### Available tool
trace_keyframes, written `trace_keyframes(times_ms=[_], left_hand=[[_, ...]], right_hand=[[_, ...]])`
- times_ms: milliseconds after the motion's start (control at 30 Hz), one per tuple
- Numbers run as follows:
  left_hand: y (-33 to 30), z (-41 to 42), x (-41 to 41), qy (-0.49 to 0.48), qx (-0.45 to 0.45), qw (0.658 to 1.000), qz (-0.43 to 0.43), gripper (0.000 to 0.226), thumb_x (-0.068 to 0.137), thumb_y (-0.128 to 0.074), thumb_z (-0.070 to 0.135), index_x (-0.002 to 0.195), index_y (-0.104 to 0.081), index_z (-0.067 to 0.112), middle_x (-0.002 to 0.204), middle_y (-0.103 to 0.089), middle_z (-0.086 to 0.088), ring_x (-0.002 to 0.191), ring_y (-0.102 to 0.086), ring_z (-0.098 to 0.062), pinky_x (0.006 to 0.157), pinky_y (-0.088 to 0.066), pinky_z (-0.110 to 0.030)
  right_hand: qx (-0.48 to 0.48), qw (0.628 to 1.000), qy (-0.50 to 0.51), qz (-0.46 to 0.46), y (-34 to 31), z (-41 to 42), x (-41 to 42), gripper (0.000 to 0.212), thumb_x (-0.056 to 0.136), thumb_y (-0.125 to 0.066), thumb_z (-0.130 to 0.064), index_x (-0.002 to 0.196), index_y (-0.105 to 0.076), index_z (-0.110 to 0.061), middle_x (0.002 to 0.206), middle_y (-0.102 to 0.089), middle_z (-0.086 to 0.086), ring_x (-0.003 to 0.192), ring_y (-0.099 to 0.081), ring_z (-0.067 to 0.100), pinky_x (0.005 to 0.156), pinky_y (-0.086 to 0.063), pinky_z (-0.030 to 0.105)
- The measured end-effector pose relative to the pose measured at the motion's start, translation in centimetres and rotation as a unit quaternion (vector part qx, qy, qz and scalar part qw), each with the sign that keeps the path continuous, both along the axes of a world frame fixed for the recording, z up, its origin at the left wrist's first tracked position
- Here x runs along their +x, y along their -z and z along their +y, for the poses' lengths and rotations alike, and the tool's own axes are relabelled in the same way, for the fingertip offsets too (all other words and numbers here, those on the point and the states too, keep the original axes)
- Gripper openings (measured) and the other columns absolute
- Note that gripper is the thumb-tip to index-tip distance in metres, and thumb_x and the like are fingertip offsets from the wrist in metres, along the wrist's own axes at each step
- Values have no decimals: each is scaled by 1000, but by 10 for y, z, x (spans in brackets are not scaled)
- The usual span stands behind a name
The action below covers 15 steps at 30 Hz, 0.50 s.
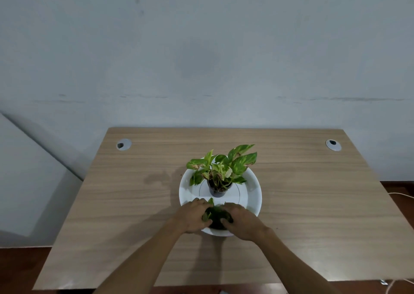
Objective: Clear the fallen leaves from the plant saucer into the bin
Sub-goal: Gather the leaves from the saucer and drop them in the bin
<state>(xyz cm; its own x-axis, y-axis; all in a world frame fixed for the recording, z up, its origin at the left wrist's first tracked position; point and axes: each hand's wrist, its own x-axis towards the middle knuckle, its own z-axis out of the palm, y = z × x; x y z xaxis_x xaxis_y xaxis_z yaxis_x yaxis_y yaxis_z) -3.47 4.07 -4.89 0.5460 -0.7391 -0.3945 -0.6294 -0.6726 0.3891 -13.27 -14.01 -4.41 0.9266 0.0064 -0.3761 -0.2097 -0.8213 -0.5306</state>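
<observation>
Your left hand [194, 216] and right hand [240, 223], fingers curled, cup a clump of dark green fallen leaves [216, 218] between them at the near edge of the round white plant saucer [254, 195]. How firmly either hand grips is hidden. Beyond, a small dark pot holding a variegated green plant [220, 170] stands at the saucer's centre on the light wooden desk [313, 204].

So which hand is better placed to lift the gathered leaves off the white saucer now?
Neither clearly. The left hand and right hand both cup the pile of dark green fallen leaves from opposite sides on the round white saucer's near edge. Lifting with both looks safest. No bin shows.
</observation>
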Motion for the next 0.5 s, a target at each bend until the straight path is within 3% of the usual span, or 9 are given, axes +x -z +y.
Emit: trace_keyframes(times_ms=[100,200,367,500], left_hand=[[-2,0,4,13,-7,999,-33,72,85,-57,46,147,-32,20,149,-39,-2,133,-38,-22,105,-39,-40],[1,-3,3,52,-4,998,-47,71,84,-61,43,147,-32,26,151,-37,-1,133,-38,-23,104,-40,-42],[7,-8,-1,62,32,997,-42,59,85,-58,44,140,-40,37,137,-49,2,118,-45,-27,91,-44,-43],[13,-9,-1,32,38,998,-36,55,85,-61,39,137,-46,33,130,-50,-3,116,-45,-30,90,-45,-42]], right_hand=[[-29,999,26,17,-7,-10,5,60,82,-56,-46,137,-42,-26,130,-51,5,118,-50,28,96,-47,41],[-54,996,3,73,-1,-13,8,77,73,-61,-58,141,-34,-33,130,-46,5,121,-46,31,97,-46,44],[-55,995,12,77,13,1,10,77,77,-65,-51,143,-31,-29,127,-45,9,117,-43,33,99,-42,42],[-60,996,31,56,26,11,13,79,72,-66,-54,140,-33,-29,119,-44,8,109,-43,33,98,-40,42]])
